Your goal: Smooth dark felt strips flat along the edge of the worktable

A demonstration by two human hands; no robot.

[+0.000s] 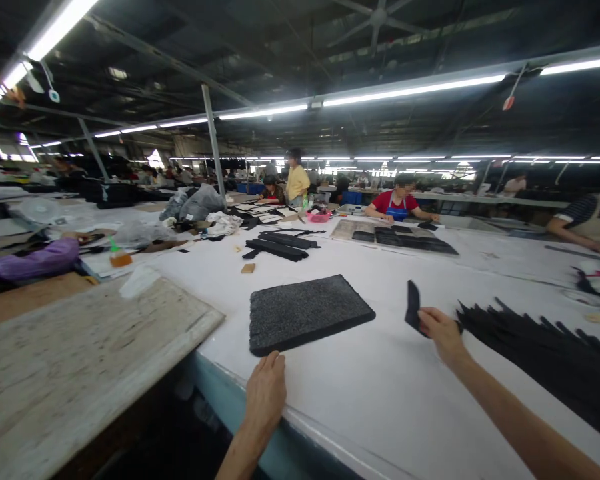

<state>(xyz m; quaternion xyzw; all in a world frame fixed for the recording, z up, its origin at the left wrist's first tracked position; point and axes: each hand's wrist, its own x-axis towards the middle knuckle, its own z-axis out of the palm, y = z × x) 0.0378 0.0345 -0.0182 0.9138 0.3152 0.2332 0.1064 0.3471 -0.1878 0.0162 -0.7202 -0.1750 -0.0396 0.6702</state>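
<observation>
A dark grey, rough-topped rectangular block (310, 310) with black sides lies on the white table (350, 393) in front of me. My left hand (267, 387) rests at the block's near left corner, fingers together and bent down; whether they grip anything there is hidden. Off to the right, my right hand (443, 333) pinches a black fabric strip (413, 303) and holds it up above the table. Right of that hand lies a spread row of black strips (545, 353) with uneven, pointed ends.
A stained board (95, 367) lies at the left. Farther back are black bundles (280, 245), a small tan block (249, 268), a bottle of orange liquid (119, 255) and grey plastic bags (197, 203). Co-workers sit across the table, one in a red shirt (380, 207).
</observation>
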